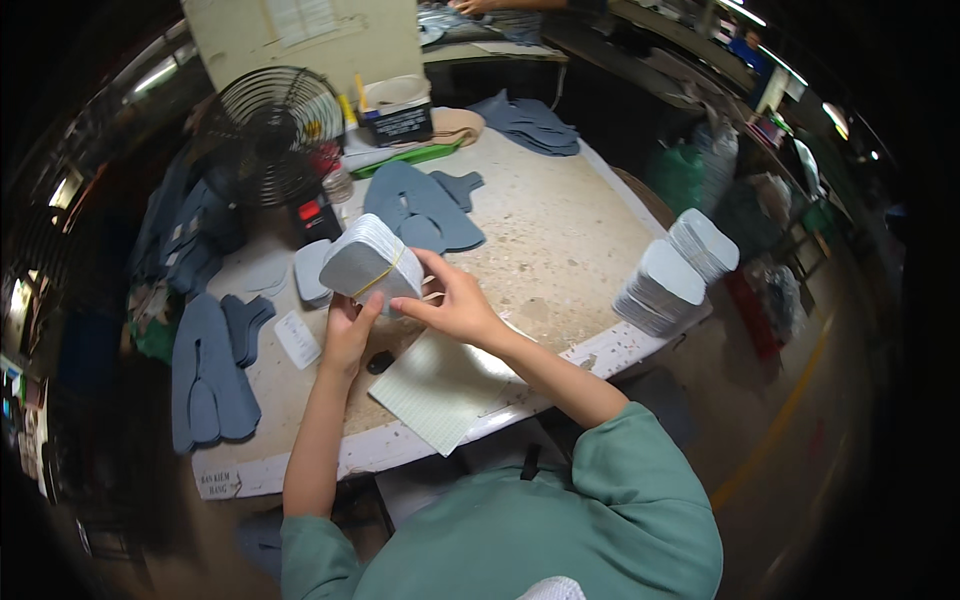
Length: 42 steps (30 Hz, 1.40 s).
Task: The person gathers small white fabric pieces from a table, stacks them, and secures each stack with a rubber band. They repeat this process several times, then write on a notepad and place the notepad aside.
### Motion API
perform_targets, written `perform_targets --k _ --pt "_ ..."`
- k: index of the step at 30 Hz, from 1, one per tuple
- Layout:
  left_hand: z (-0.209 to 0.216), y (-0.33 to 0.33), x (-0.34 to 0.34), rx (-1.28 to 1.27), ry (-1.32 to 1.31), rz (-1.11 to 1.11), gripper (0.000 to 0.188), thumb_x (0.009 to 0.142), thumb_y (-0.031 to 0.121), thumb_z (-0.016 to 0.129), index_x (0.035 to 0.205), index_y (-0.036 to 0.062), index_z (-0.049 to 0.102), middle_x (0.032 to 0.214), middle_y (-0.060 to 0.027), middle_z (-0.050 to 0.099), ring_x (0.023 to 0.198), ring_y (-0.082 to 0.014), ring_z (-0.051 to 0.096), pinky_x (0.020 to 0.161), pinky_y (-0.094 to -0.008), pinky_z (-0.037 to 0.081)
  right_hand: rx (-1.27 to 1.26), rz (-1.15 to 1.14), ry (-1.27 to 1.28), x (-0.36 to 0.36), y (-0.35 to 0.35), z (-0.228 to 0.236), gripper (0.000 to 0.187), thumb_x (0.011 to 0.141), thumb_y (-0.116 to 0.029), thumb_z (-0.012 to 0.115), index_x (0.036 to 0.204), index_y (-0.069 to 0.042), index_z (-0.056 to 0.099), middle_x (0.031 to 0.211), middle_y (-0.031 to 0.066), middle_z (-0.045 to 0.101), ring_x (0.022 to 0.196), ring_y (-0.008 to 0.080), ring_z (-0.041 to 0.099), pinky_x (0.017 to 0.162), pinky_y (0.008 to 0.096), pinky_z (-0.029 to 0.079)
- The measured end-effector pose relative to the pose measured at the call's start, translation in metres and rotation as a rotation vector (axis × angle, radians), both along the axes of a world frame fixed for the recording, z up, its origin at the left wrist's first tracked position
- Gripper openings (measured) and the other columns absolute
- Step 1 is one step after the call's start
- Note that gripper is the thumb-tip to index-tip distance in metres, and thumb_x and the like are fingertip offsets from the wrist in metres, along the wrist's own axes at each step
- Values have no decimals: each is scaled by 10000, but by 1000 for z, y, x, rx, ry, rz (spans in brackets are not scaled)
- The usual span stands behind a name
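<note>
A thick stack of light grey, rounded flat pieces [352, 258], bound by a yellow rubber band, is held up over the table between both my hands. My left hand [350, 332] grips it from below at the near left, thumb pressed against the stack's lower edge. My right hand [458, 300] closes on its right side, thumb at the near lower edge and fingers round the far side. Just left of it, a lower stack of similar pieces [310, 275] lies on the table. A white card [297, 340] is close to my left wrist.
Banded grey stacks [658, 285] stand at the table's right edge. Blue-grey cut pieces lie at left [208, 385], centre [408, 195] and far edge [530, 122]. Beneath my right forearm is a lined paper pad [440, 385]. A black fan [275, 115] and a tub [395, 105] stand at the back.
</note>
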State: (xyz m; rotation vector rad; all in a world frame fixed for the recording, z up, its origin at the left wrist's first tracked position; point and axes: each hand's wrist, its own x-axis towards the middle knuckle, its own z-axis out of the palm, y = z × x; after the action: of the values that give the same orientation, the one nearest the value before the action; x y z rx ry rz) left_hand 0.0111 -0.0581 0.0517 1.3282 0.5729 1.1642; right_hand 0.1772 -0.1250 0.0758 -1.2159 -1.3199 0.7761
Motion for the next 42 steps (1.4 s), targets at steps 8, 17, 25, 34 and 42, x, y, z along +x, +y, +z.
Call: perform_targets --k 8,17,25,34,42 --pt "27 2 -34 392 1097 -361 480 682 325 818 995 30 605 850 -50 606 729 -144 580 654 -278 473 97 -581 76 136 -134 59 450 837 -208 704 1212 -25 535 786 21 618 622 61 548 554 193 460" --pt "12 8 -36 457 1396 -540 421 617 375 821 784 50 614 667 -69 610 633 -200 594 601 -315 471 4 -1135 -21 215 -201 47 326 877 -321 669 971 -13 621 656 53 641 544 90 579 485 243 478" --pt "12 12 -31 389 1037 -355 231 749 200 733 869 22 650 654 -20 577 601 -100 511 559 -265 419 147 -1509 -931 185 -193 62 128 872 -190 666 897 -68 696 741 44 584 604 157 568 533 307 437" --pt "1 15 -17 -8 659 -176 226 865 175 686 999 -7 679 810 -15 658 707 -44 570 618 -204 455 247 -394 -473 69 -74 53 70 855 -64 639 886 -34 694 841 65 662 770 165 605 633 271 474" --pt "-8 18 -16 -220 308 -208 240 908 158 655 1048 -36 662 926 -58 686 817 -77 628 733 -216 498 -16 194 -428 19 37 4 183 887 -142 611 991 -16 693 912 113 702 825 202 669 704 325 519"
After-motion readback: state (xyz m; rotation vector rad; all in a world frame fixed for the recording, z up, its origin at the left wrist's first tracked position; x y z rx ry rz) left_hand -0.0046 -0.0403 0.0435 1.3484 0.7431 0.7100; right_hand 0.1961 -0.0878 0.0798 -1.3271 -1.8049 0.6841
